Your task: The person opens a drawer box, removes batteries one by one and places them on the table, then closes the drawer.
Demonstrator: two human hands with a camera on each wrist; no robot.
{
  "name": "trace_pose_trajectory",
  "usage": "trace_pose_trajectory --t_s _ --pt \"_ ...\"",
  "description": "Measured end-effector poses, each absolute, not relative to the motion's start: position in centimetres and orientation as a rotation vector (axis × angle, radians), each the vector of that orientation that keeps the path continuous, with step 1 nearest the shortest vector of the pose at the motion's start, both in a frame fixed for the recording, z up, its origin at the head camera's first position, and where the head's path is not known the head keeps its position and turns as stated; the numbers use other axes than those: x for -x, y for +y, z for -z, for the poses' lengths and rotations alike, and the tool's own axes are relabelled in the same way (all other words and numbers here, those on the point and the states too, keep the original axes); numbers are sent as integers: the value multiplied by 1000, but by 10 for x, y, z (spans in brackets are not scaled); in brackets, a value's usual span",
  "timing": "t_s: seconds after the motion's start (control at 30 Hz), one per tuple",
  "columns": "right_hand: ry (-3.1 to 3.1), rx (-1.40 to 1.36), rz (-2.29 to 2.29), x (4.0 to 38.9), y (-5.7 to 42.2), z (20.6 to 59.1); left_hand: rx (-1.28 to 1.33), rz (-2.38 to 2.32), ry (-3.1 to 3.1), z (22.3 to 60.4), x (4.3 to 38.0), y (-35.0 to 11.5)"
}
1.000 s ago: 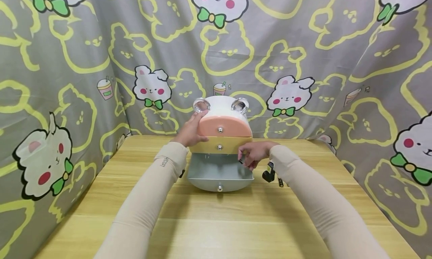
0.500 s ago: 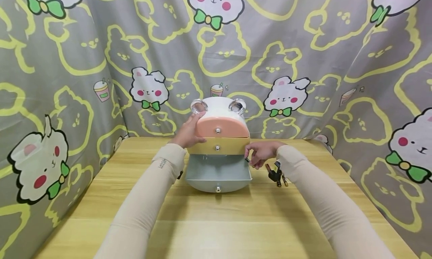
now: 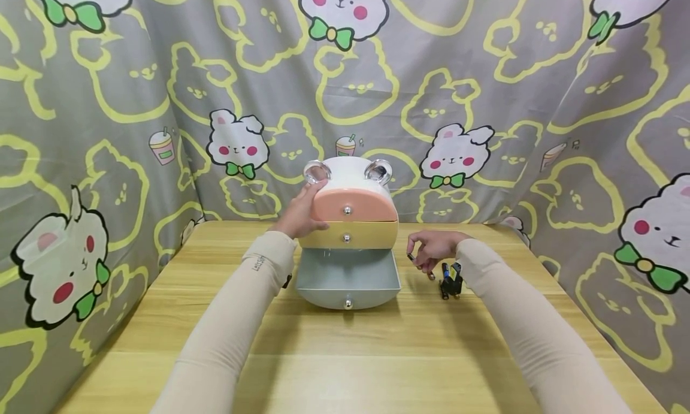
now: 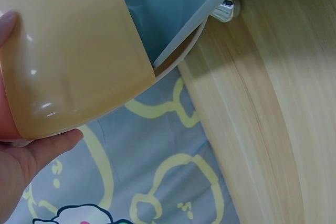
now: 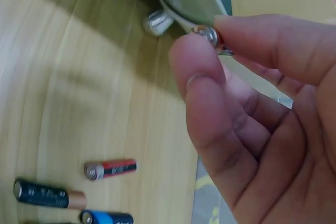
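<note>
A small frog-like drawer cabinet (image 3: pixel 356 171) has a white top, a coral drawer (image 3: pixel 329 205), a yellow drawer (image 3: pixel 372 235) and a pulled-out grey-green bottom drawer (image 3: pixel 347 273). My left hand (image 3: pixel 299 215) grips the cabinet's left edge, thumb across the front and fingers along the side and top. Right of the open drawer, my right hand (image 3: pixel 433 249) pinches a battery (image 5: pixel 210 35) between thumb and index finger. Its metal end shows in the right wrist view, the rest mostly covered by the fingers. The other fingers curl beneath.
Loose batteries lie on the wooden table (image 3: pixel 345 366) below the right hand. They include a red-and-black battery (image 5: pixel 111 169), a black-and-copper battery (image 5: pixel 50 194) and a blue-and-black battery (image 5: pixel 107 217). A printed grey curtain (image 3: pixel 458 78) encloses the back and sides.
My right hand has moved right, from over the open drawer's right side to beside it, still pinching the battery. More of the loose batteries show. The left hand keeps its grip.
</note>
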State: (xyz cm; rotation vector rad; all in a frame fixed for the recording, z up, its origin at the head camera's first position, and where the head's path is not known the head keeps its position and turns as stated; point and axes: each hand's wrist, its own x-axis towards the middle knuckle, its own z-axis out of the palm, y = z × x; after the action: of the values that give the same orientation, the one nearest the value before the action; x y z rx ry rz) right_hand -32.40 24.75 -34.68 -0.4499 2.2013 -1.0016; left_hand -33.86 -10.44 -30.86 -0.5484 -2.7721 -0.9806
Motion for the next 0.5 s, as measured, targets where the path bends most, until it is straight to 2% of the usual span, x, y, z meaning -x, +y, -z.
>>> trace_pose_trajectory --t_s 0.33,0.5 --pt "2191 509 1021 325 266 353 544 996 -2777 308 339 -105" --pt "2269 440 1027 325 269 360 539 996 -2780 308 338 -105"
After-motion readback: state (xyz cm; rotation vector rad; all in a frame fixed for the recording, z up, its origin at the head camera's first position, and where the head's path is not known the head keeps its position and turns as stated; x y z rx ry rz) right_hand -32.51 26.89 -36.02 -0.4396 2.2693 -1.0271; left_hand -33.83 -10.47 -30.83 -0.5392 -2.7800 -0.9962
